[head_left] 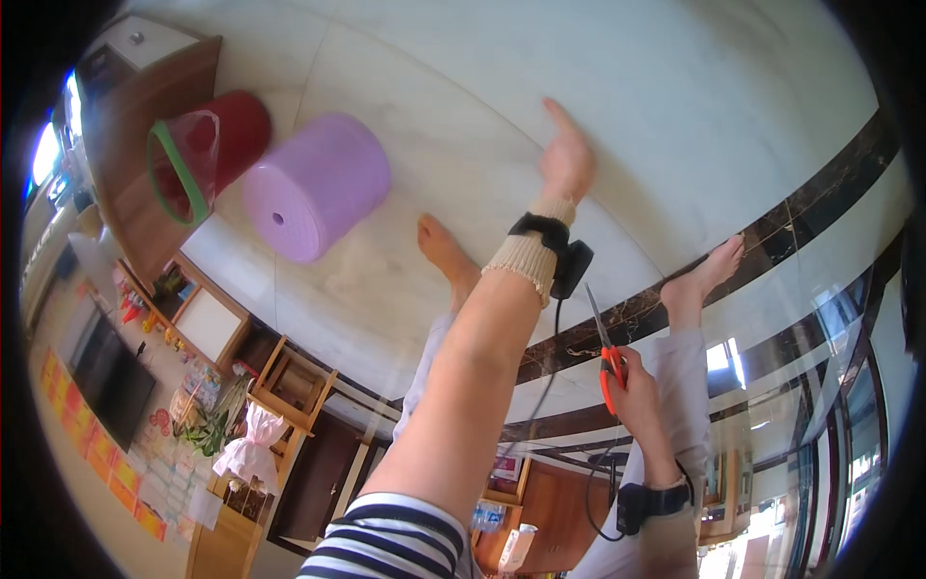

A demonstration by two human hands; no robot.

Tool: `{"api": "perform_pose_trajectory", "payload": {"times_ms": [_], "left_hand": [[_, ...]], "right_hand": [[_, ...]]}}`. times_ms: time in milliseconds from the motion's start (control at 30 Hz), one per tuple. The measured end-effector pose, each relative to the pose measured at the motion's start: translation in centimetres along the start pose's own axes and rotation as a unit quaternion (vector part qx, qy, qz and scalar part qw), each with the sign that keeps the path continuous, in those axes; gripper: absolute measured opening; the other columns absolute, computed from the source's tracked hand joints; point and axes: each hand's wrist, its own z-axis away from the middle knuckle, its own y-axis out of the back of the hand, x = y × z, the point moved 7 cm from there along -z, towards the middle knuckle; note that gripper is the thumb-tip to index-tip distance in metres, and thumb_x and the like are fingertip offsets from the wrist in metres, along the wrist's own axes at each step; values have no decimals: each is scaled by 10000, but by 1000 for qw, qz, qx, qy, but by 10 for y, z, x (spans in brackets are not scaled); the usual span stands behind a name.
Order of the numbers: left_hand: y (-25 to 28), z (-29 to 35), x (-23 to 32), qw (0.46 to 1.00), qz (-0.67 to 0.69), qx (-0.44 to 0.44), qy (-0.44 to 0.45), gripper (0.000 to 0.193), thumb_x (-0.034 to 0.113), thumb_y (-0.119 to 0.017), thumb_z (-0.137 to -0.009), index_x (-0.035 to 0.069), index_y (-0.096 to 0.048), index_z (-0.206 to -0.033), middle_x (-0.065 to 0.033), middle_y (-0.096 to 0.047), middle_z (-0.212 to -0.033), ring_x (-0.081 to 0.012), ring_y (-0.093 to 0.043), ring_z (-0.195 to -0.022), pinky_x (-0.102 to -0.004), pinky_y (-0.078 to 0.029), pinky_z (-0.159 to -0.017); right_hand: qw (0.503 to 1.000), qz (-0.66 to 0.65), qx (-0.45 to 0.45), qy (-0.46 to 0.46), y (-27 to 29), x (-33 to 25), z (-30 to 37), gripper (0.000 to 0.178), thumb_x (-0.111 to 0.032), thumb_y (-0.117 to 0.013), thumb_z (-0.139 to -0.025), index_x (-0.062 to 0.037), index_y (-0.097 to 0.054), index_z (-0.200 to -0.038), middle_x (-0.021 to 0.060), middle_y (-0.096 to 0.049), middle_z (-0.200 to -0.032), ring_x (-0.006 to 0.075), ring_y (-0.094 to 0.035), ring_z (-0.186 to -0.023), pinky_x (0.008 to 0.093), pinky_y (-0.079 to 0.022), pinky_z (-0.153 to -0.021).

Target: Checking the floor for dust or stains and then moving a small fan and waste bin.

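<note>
Grips slim scissors with orange handles and grey metal blades (606,359) in the curled fingers of the right hand (637,396), in front of the right leg, blades aimed up the view toward the left wrist. Reaches the left hand (567,162) out above a pale, veined marble floor (694,106), 1 finger extended; cannot tell the pose of the others. Wears a beige ribbed-knit cuff (516,265) and a black strap (540,230) on the left wrist. Rests 2 bare feet (441,248) on the floor. To the left, a large lavender cylindrical roll (338,179) near a red bin with a green rim (243,133).
</note>
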Motion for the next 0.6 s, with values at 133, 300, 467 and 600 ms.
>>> {"api": "perform_pose_trajectory", "payload": {"times_ms": [133,300,467,600], "left_hand": [[-8,9,-9,984,-151,22,-88,902,74,-533,-795,-90,125,-1390,-177,-643,-691,-321,-633,-599,-404,-506,-578],[5,16,-17,948,-303,4,-98,892,103,-577,-750,-54,-27,-1436,-130,-661,-696,-275,-625,-559,-475,-488,-493],[12,24,-49,830,-535,-31,-157,867,140,-572,-784,38,-47,-1466,-90,-644,-682,-253,-608,-571,-476,-489,-480],[23,14,-62,781,-590,15,-202,883,122,-567,-791,141,-20,-1483,-64,-614,-681,-240,-580,-563,-476,-495,-506]], "right_hand": [[1000,10,-7,6,-2,-3,1,404,-186,-601,-829,-32,-473,-1180,205,-640,-892,383,-618,-839,443,-474,-726],[1000,5,-1,10,2,-4,-1,406,-191,-593,-835,-35,-470,-1188,209,-641,-904,382,-619,-849,446,-473,-739],[1000,11,-11,-8,-3,-2,-2,405,-201,-588,-843,-44,-463,-1195,212,-641,-921,382,-619,-861,446,-475,-748],[999,15,30,30,-5,10,-5,362,-194,-583,-853,-75,-486,-1181,144,-644,-789,297,-641,-716,377,-482,-631]]}}
